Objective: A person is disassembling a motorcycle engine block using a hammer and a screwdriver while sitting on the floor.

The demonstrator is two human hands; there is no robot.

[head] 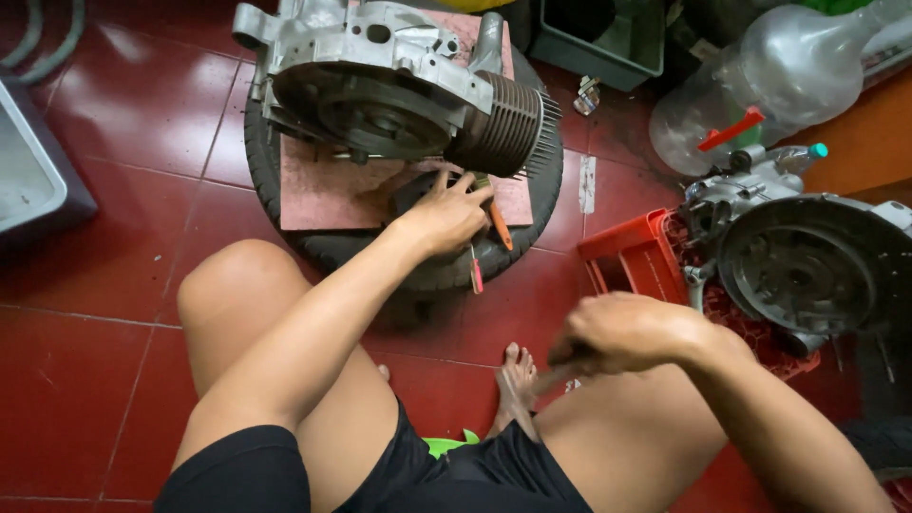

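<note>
From the head view, the left hand (445, 217) rests with fingers spread on the board's (323, 190) front edge, just below the engine's (399, 90) finned cylinder. An orange screwdriver (499, 223) lies touching its right side, long axis toward the person. The right hand (627, 332), well apart, hovers blurred and curled; whether it holds anything cannot be told.
</note>
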